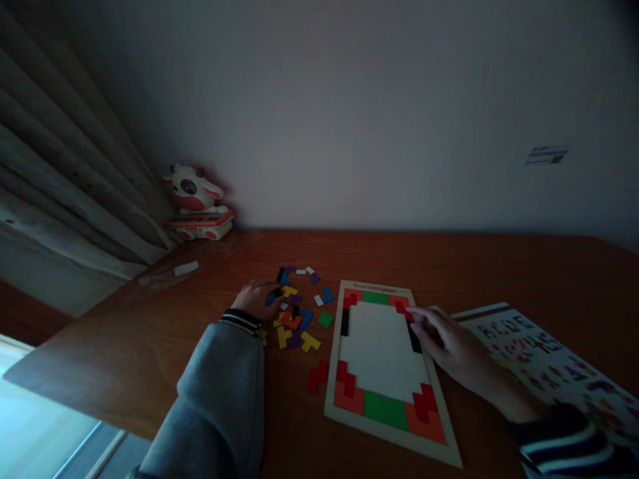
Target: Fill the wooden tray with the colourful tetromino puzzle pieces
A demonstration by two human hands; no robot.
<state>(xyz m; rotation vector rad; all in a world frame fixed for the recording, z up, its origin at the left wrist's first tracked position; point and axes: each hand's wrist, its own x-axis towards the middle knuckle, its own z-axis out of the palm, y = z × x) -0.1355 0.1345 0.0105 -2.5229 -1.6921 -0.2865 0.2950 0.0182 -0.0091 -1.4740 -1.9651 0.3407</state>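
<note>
My left hand reaches over the left side of a loose pile of coloured puzzle pieces. Its slightly spread fingers are at a blue piece; a firm grip on it does not show. My right hand is over the right edge of a wooden puzzle board. Thumb and index finger are apart, with the index fingertip at a red piece in the board's upper right corner. Near the thumb lies a black piece. Red, orange, green and black pieces line the board's border around a bare pale middle.
A red piece lies left of the board, below a green square. On the right, a printed pattern sheet is partly under my forearm. A toy cow with a keyboard stands at the back left by the curtain.
</note>
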